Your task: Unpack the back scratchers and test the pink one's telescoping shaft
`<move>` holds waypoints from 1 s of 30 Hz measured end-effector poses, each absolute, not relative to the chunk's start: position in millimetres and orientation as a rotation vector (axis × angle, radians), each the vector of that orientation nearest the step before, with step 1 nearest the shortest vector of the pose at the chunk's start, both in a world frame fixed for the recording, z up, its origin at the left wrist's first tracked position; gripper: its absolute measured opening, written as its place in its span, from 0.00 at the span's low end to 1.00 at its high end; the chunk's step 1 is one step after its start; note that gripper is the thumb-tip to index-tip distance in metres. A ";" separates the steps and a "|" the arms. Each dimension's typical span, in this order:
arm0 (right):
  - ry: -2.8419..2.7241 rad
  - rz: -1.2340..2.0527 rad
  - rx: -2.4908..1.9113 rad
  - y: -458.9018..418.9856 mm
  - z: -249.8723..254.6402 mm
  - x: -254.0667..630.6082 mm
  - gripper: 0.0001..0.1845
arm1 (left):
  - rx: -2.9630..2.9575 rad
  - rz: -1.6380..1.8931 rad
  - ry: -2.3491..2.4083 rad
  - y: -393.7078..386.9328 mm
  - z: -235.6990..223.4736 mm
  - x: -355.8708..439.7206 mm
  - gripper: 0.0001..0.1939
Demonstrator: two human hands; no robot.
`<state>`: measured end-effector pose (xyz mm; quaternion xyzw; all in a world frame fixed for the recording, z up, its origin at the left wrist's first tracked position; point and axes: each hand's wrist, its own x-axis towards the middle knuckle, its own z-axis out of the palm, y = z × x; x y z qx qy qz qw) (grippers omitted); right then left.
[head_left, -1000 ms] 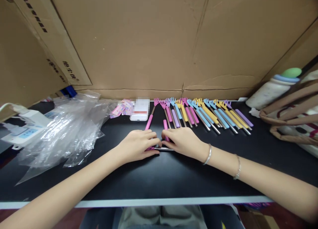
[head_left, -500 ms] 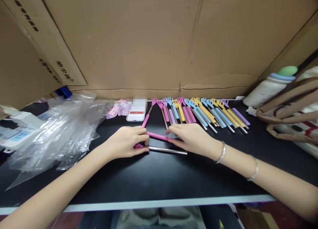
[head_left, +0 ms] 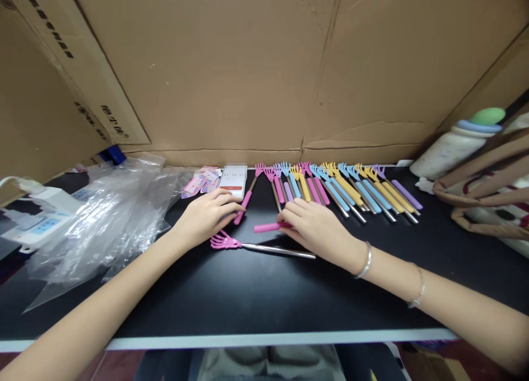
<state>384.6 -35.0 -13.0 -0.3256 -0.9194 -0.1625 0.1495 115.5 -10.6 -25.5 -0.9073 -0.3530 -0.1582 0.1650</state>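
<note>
While the right hand (head_left: 309, 227) has its fingers pinching a pink handle (head_left: 264, 227) just above the worktop (head_left: 248, 304) or on it (can't tell which), the left hand (head_left: 209, 213) sits with fingers loosely bent right at a pink-handled scratcher (head_left: 249, 197), no idea if they're gripping it. Closer to the worktop's front edge, a pink-headed scratcher (head_left: 264, 249) lies sideways with its steel shaft bare, and a colourful row of scratchers (head_left: 349, 191) lines the back
</note>
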 end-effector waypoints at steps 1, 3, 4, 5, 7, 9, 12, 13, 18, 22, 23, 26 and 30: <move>-2.623 -0.455 -0.931 -34.8 -11.0 389.6 0.08 | -2.588 -0.442 -1.007 -9.0 -26.9 114.8 0.14; -2.598 -0.419 -0.927 -35.1 -7.9 398.7 0.09 | -2.600 -0.418 -1.020 -6.9 -28.9 114.5 0.15; -2.593 -0.396 -0.932 -35.5 -6.9 402.7 0.09 | -2.607 -0.404 -1.031 -6.4 -29.2 114.7 0.15; -2.593 -0.371 -0.942 -36.0 -6.0 406.1 0.09 | -2.612 -0.389 -1.043 -6.3 -29.2 115.0 0.15; -2.596 -0.330 -0.964 -37.2 -4.4 411.3 0.09 | -2.622 -0.356 -1.058 -6.9 -27.8 115.6 0.15; -2.605 -0.300 -0.979 -38.3 -2.3 414.4 0.09 | -2.633 -0.332 -1.055 -8.2 -25.6 116.2 0.14; -2.600 -0.285 -0.989 -39.6 1.1 417.1 0.10 | -2.670 -0.312 -1.040 -10.4 -23.3 117.3 0.14; -2.594 -0.280 -0.991 -39.9 2.0 417.6 0.10 | -2.683 -0.310 -1.037 -11.0 -23.2 117.8 0.14; -2.586 -0.205 -0.992 -40.4 1.7 418.3 0.09 | -2.679 -0.330 -1.045 -12.2 -25.8 121.9 0.13; -2.593 -0.173 -1.017 -39.0 -0.1 419.4 0.08 | -2.663 -0.330 -1.054 -13.0 -24.1 127.2 0.13; -2.587 -0.160 -1.022 -38.2 -0.4 420.5 0.08 | -2.666 -0.336 -1.056 -13.5 -22.5 128.5 0.13; -2.539 -0.077 -1.033 -34.0 -0.9 425.6 0.06 | -2.707 -0.364 -1.064 -15.8 -15.4 132.9 0.13; -2.409 0.106 -1.030 -23.9 -3.6 432.2 0.07 | -2.816 -0.363 -1.027 -25.7 -5.4 146.7 0.12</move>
